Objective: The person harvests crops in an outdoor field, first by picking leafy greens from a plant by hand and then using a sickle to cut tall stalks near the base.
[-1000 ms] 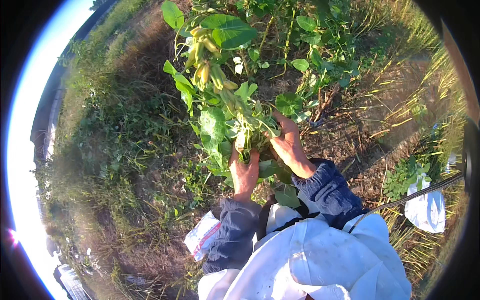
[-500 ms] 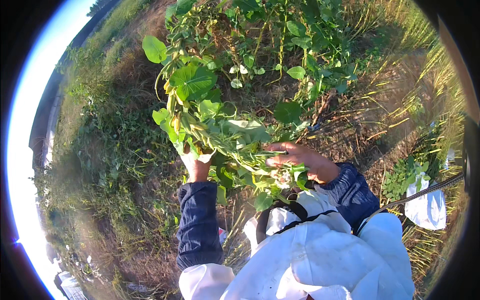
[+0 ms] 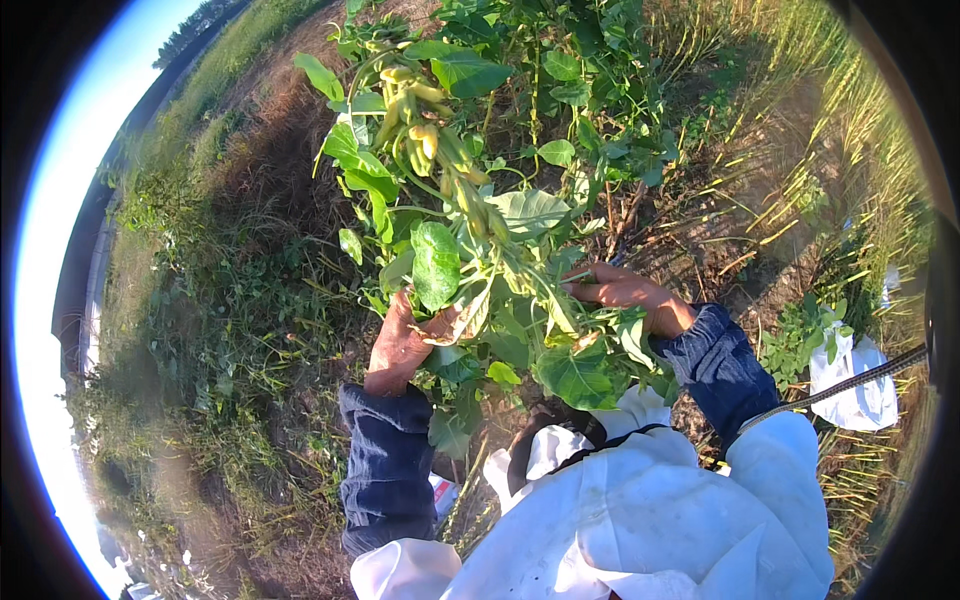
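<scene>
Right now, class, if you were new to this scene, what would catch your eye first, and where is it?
First, the yellow-green pods, clustered left of centre near the top, on a leafy plant with the left hand and right hand at its sides. Next, the bright white clothing filling the lower middle, then some crumpled white plastic at the far right.
</scene>
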Action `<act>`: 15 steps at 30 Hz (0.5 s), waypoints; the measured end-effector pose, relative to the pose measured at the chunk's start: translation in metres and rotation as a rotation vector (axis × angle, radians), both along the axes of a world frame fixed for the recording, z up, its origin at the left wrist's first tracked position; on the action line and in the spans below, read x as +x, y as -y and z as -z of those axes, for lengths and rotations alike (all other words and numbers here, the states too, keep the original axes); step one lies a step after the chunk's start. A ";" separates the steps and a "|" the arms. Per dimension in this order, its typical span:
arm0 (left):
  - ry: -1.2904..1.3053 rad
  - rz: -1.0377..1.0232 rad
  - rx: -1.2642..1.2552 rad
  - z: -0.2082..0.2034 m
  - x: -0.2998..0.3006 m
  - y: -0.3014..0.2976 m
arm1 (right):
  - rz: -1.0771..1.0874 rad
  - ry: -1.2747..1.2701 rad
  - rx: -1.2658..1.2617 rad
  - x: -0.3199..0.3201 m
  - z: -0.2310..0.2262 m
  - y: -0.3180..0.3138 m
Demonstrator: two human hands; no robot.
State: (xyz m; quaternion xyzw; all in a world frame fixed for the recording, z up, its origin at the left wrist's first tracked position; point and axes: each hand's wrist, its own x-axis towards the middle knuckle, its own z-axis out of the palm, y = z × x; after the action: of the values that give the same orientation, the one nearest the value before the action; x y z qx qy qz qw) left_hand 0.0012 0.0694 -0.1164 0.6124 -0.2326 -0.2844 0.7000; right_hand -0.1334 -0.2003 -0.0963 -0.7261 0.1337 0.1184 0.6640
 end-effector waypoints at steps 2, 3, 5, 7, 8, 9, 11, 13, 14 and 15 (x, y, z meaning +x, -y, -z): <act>-0.199 -0.083 -0.032 -0.019 -0.016 0.030 | 0.222 0.121 -0.226 0.001 0.014 0.010; -0.072 -0.086 0.054 -0.023 -0.019 0.037 | 0.382 0.304 -0.364 0.000 0.012 0.009; -0.037 -0.248 0.079 -0.018 -0.026 0.038 | 0.509 0.494 -0.361 -0.005 -0.027 -0.022; 0.133 -0.351 0.135 0.016 -0.015 0.036 | 0.458 0.875 -0.680 0.001 -0.031 -0.047; 0.322 -0.356 0.184 -0.008 -0.022 0.059 | 0.503 0.857 -0.743 0.005 -0.024 -0.051; 0.425 -0.239 0.346 -0.036 -0.039 0.072 | 0.546 0.838 -0.804 0.010 -0.014 -0.052; 0.689 -0.209 0.301 -0.038 -0.046 0.077 | 0.605 0.627 -0.608 0.016 -0.012 -0.057; 0.686 -0.119 0.372 -0.046 -0.047 0.076 | 0.608 0.681 -0.517 0.023 0.001 -0.050; 0.678 -0.076 0.389 -0.049 -0.043 0.072 | 0.595 0.653 -0.426 0.026 0.010 -0.049; 0.668 -0.031 0.405 -0.051 -0.040 0.069 | 0.581 0.623 -0.337 0.027 0.017 -0.048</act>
State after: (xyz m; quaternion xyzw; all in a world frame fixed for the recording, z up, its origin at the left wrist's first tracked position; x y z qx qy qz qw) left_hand -0.0385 0.0007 -0.0650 0.8004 -0.3777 -0.0989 0.4549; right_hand -0.1068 -0.1526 -0.1129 -0.7573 0.1428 -0.3202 0.5510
